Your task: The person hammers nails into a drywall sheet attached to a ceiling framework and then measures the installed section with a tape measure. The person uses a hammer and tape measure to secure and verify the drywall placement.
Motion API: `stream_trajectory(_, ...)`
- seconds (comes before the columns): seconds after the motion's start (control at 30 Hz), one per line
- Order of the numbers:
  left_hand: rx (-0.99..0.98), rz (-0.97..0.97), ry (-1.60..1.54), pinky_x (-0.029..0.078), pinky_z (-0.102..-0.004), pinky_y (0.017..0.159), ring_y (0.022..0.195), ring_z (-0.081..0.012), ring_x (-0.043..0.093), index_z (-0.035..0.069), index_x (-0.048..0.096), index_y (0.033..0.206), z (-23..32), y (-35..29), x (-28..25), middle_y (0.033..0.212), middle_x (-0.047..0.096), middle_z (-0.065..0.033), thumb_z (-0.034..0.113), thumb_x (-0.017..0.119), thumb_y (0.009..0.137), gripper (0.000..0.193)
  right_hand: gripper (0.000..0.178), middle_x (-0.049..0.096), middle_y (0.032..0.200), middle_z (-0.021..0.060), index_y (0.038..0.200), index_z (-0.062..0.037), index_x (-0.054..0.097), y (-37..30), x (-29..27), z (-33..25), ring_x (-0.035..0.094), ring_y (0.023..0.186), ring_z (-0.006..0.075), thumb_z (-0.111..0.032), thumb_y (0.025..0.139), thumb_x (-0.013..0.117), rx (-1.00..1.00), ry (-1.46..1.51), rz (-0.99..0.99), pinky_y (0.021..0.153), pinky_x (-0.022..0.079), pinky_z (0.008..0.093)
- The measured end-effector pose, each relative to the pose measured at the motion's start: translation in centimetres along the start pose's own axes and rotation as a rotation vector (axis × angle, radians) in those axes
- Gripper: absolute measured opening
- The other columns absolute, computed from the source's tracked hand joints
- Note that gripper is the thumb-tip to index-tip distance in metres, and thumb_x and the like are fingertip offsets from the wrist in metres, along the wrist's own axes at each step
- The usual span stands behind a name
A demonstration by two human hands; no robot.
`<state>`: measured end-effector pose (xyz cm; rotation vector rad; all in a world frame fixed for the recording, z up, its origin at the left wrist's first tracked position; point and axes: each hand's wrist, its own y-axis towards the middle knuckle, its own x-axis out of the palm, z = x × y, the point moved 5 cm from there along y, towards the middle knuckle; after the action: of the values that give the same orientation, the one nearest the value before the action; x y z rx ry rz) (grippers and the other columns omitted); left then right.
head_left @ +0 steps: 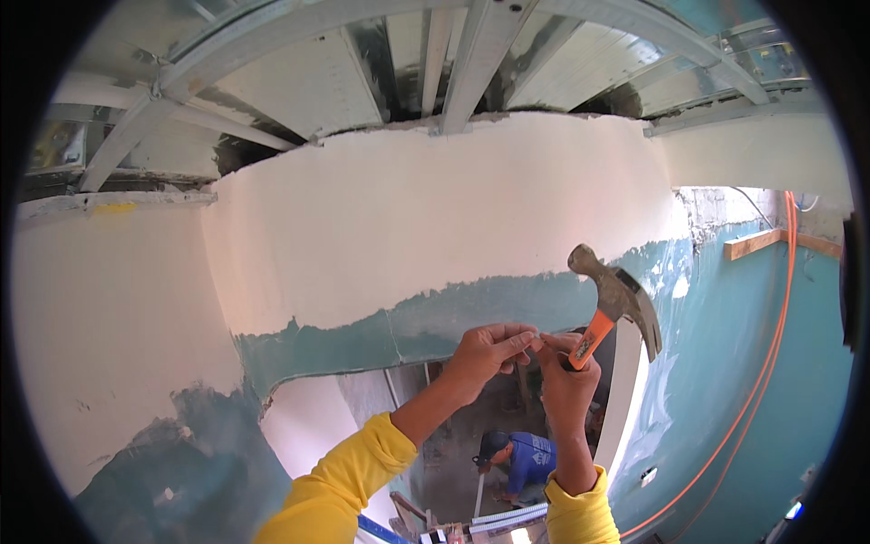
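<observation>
1. Claw hammer [620,297] is parked in the right hand [568,379], lower fingers wrapped round the orange-and-black handle, head tipped out to the right. Fingertips of both hands meet around a small pale piece [536,344], too tiny to identify, just left of the handle.
2. Doing this bit well, imo: snug the handle into the palm so thumb and forefinger can work freely, and pinch gently but surely. Someone in a blue shirt [532,456] is crouched through the opening, so a dropped hammer would be bad news.
3. Pose-wise, both arms reach up and away from the near side, yellow sleeves [353,471] pushed back. Left hand [485,358] slants in from the left, thumb and forefinger closed on that piece; right forearm is nearly upright. Far side is the teal-and-white wall [453,227].
</observation>
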<state>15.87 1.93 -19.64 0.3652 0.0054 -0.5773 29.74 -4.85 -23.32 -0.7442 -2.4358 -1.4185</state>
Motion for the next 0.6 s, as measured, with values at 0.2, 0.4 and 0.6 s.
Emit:
stream_trajectory(0.2,-0.028,-0.308,-0.684,0.047,-0.0234,0.07,0.085,-0.0072,0.061,0.011,0.068,0.116,-0.9,1.0,2.7,0.096,0.067,0.0043,0.025,0.069,0.1,0.021,0.01,0.066,0.088,0.0009,0.097,-0.0017,0.073,0.5,0.3,-1.0,0.062,0.077,0.0048,-0.003,0.089,0.079,0.035,0.083,0.005,0.066,0.046,0.0201)
stream_trajectory(0.4,0.033,-0.322,-0.562,0.05,-0.0252,0.075,0.085,-0.0063,0.062,0.013,0.066,0.113,1.1,0.8,3.7,0.098,0.067,0.0042,0.027,0.068,0.1,0.019,0.014,0.06,0.077,-0.0023,0.105,-0.0016,0.07,1.6,0.1,-1.8,0.052,0.058,0.0016,-0.009,0.093,0.075,0.09,0.05,-0.013,0.047,0.038,0.0192)
stream_trajectory(0.6,0.227,-0.104,-0.801,0.055,-0.0225,0.067,0.084,-0.0091,0.064,0.007,0.065,0.109,9.5,7.9,0.6,0.098,0.067,-0.0008,0.018,0.068,0.1,0.014,0.028,0.053,0.076,-0.0016,0.117,-0.0023,0.053,0.8,-0.7,-2.1,0.049,0.054,0.0027,-0.016,0.1,0.069,0.208,0.047,0.006,0.046,0.037,0.0198)
